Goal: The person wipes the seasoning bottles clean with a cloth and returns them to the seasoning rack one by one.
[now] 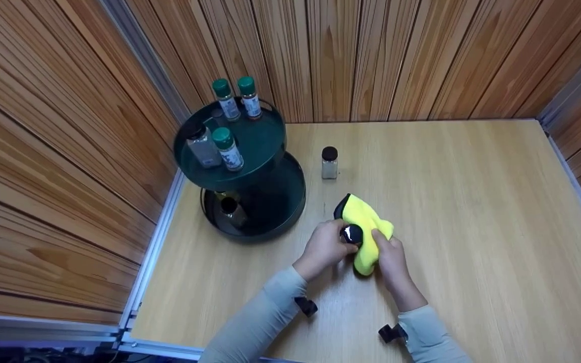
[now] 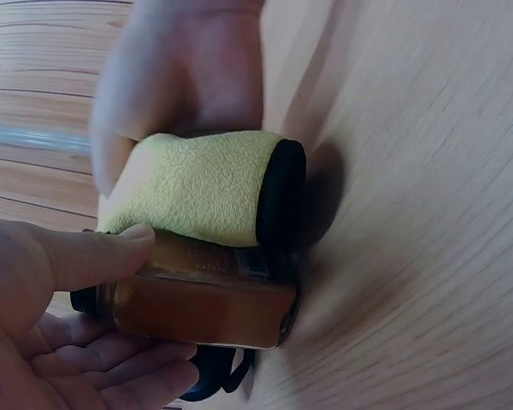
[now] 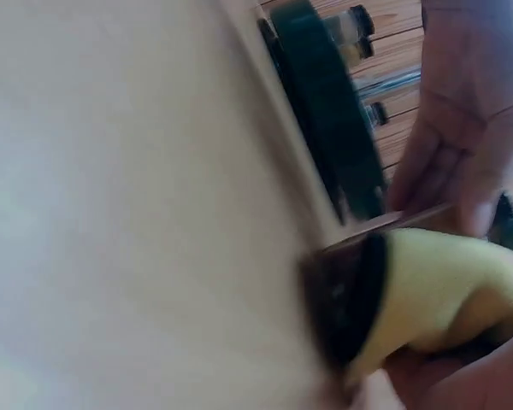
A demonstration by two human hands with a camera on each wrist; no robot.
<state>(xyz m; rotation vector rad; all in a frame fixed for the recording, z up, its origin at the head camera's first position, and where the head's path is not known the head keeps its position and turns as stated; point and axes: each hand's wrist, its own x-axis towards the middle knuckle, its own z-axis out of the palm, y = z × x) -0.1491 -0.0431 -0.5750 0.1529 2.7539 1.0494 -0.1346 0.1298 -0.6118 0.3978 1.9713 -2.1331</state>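
- Your left hand (image 1: 323,248) pinches the jar (image 2: 205,312) between thumb and fingers, its black cap (image 1: 352,234) beside them.
- Your right hand (image 1: 394,259) grips the cloth (image 1: 366,217) against the jar, just right of your left fingers.
- Beyond your left fingers stands a second jar (image 1: 329,165); farther left of them, the rack (image 1: 260,138) carries bottles (image 1: 229,151).
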